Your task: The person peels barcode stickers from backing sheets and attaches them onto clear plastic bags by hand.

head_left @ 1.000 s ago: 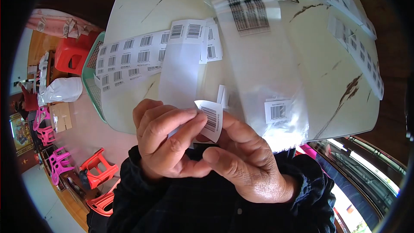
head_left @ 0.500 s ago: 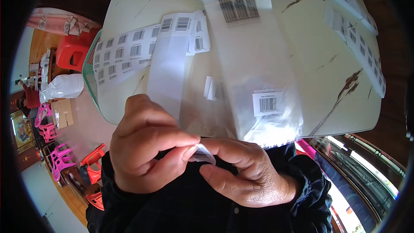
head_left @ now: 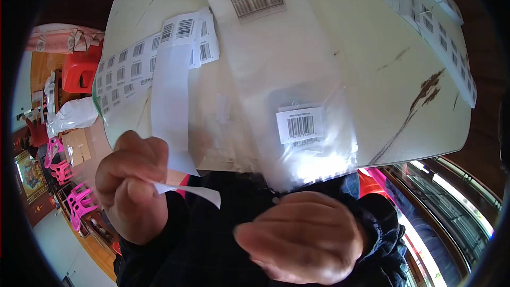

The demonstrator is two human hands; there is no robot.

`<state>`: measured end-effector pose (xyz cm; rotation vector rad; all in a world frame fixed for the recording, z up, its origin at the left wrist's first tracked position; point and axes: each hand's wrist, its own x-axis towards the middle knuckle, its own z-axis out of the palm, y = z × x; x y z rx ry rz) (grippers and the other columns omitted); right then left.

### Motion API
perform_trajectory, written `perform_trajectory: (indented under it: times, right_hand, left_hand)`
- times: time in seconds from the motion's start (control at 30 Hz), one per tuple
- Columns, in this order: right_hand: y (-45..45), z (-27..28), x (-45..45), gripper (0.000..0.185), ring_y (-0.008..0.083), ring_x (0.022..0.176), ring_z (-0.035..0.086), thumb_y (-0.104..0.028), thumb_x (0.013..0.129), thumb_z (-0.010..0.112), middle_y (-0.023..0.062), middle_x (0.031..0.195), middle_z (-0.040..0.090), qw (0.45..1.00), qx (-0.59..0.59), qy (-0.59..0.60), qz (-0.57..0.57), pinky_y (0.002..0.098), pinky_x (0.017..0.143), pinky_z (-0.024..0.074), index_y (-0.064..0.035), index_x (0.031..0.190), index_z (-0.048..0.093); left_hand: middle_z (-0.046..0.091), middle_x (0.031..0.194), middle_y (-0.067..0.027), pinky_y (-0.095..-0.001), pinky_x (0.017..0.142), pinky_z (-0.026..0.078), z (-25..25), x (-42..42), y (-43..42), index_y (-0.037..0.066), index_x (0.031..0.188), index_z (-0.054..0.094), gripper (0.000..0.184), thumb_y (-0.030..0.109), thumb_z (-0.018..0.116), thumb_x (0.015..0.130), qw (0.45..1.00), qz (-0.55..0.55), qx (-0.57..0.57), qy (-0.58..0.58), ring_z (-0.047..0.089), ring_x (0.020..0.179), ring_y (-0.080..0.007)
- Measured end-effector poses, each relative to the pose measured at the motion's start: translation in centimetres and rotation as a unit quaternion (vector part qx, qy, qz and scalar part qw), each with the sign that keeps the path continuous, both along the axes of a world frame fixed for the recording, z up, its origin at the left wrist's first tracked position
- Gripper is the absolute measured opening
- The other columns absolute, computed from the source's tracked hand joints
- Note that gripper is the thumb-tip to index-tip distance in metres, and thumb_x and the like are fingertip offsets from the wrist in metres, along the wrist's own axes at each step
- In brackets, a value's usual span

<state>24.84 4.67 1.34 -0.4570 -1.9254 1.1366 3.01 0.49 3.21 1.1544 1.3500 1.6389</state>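
My left hand (head_left: pixel 133 183) is closed in a pinch on one end of a curved white paper strip (head_left: pixel 194 191), which sticks out to the right in front of my dark clothing. My right hand (head_left: pixel 305 236) is curled shut and a little blurred; whatever its fingers may hold is hidden. Ahead of both hands, clear plastic bags (head_left: pixel 281 58) lie on the table, and a white barcode label (head_left: pixel 301 126) shows near the end of the top one. A long white backing strip (head_left: pixel 171 95) with barcode stickers at its far end lies beyond my left hand.
Sheets of barcode stickers (head_left: pixel 125 72) lie at the table's left, more sheets (head_left: pixel 443 42) along its right. The marble-patterned tabletop (head_left: pixel 393 111) has a rounded front edge. A red stool (head_left: pixel 82 69) and pink stools (head_left: pixel 79 206) stand on the floor to the left.
My hands have moved apart from the small label they both held. The left went left with a white strip, and the right came down and nearer my body, curling shut.
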Motion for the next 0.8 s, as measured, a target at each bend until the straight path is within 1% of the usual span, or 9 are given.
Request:
perform_trajectory:
  times: [0.03,0.1,0.17,0.2,0.27,0.47,0.63,0.77,0.8]
  right_hand:
    - [0.3,-0.4,0.2,0.034,0.023,0.085,0.065,-0.005,0.083,0.071,0.0138,0.104,0.068,1.0,-0.001,-0.001,-0.001,0.0288,0.071,0.0535,-0.0013,0.117,0.066]
    - [1.2,-1.4,0.8,0.025,0.0218,0.093,0.065,-0.006,0.081,0.072,0.0112,0.109,0.069,0.967,0.19,-0.06,-0.161,0.0333,0.079,0.0523,-0.0061,0.106,0.071]
    - [2.0,-1.9,1.1,0.023,0.0252,0.105,0.064,-0.009,0.082,0.072,0.0092,0.115,0.068,0.941,0.17,-0.217,-0.195,0.0407,0.092,0.048,-0.0087,0.105,0.071]
    - [2.3,-2.5,1.2,0.023,0.0252,0.105,0.064,-0.009,0.082,0.072,0.0092,0.115,0.068,0.941,0.168,-0.218,-0.195,0.0407,0.092,0.048,-0.0087,0.105,0.071]
    - [2.6,-3.7,1.4,0.021,0.0299,0.111,0.063,-0.02,0.083,0.072,0.0092,0.117,0.068,0.912,0.209,-0.31,-0.17,0.0453,0.095,0.0489,-0.0106,0.102,0.07]
    - [1.9,-4.6,2.1,0.021,0.0225,0.114,0.062,-0.014,0.082,0.072,0.0059,0.118,0.068,0.92,0.198,-0.29,-0.176,0.0407,0.099,0.0455,-0.0095,0.103,0.071]
    - [1.8,-6.5,2.5,0.019,0.0193,0.106,0.066,-0.011,0.08,0.073,0.0046,0.112,0.07,0.925,0.257,-0.202,-0.194,0.0345,0.093,0.0499,-0.0096,0.098,0.073]
    - [1.8,-7.0,2.8,0.013,0.0182,0.097,0.069,-0.008,0.079,0.073,0.003,0.103,0.071,0.932,0.264,-0.16,-0.188,0.0292,0.087,0.0528,-0.0095,0.091,0.073]
    - [1.8,-7.0,2.9,0.013,0.0182,0.097,0.069,-0.008,0.079,0.073,0.003,0.103,0.071,0.933,0.264,-0.159,-0.187,0.0292,0.087,0.0528,-0.0095,0.091,0.073]
  left_hand:
    - [0.054,0.075,-0.0046,-0.0254,0.056,0.031,0.1,0.3,-0.1,0.003,0.088,0.067,0.01,0.012,0.066,0.083,0.998,-0.003,-0.037,-0.053,0.038,0.056,-0.0113]
    - [0.054,0.072,-0.005,-0.0247,0.053,0.03,0.2,0.9,-0.2,0.001,0.093,0.066,0.016,0.016,0.065,0.088,0.981,-0.01,-0.112,-0.158,0.035,0.051,-0.01]
    - [0.053,0.07,-0.0052,-0.0243,0.052,0.029,0.2,0.9,-0.4,-0.001,0.098,0.065,0.02,0.017,0.065,0.089,0.967,-0.032,-0.144,-0.209,0.034,0.05,-0.0095]
    - [0.053,0.068,-0.0054,-0.0239,0.05,0.029,0.2,0.8,-0.6,-0.003,0.102,0.064,0.025,0.019,0.065,0.09,0.949,-0.053,-0.174,-0.259,0.032,0.048,-0.0091]
    - [0.052,0.064,-0.0057,-0.0232,0.048,0.027,0.1,0.8,-0.7,-0.006,0.111,0.063,0.033,0.021,0.065,0.092,0.901,-0.092,-0.233,-0.355,0.03,0.045,-0.0082]
    - [0.052,0.061,-0.0051,-0.0233,0.048,0.027,-0.4,2.1,-0.3,-0.012,0.13,0.05,0.054,0.024,0.065,0.092,0.852,-0.128,-0.265,-0.432,0.032,0.045,-0.0079]
    - [0.054,0.062,-0.0049,-0.0239,0.049,0.028,-0.5,3.4,0.2,-0.01,0.143,0.036,0.067,0.023,0.065,0.092,0.799,-0.176,-0.31,-0.485,0.033,0.045,-0.0079]
    - [0.054,0.068,-0.0058,-0.0297,0.055,0.032,-1.6,3.8,0.3,-0.003,0.153,0.009,0.074,0.019,0.053,0.099,0.762,-0.233,-0.283,-0.534,0.035,0.048,-0.0123]
    - [0.054,0.068,-0.0058,-0.0297,0.055,0.032,-1.7,3.9,0.4,-0.003,0.153,0.009,0.074,0.019,0.053,0.099,0.762,-0.232,-0.283,-0.534,0.035,0.048,-0.0123]
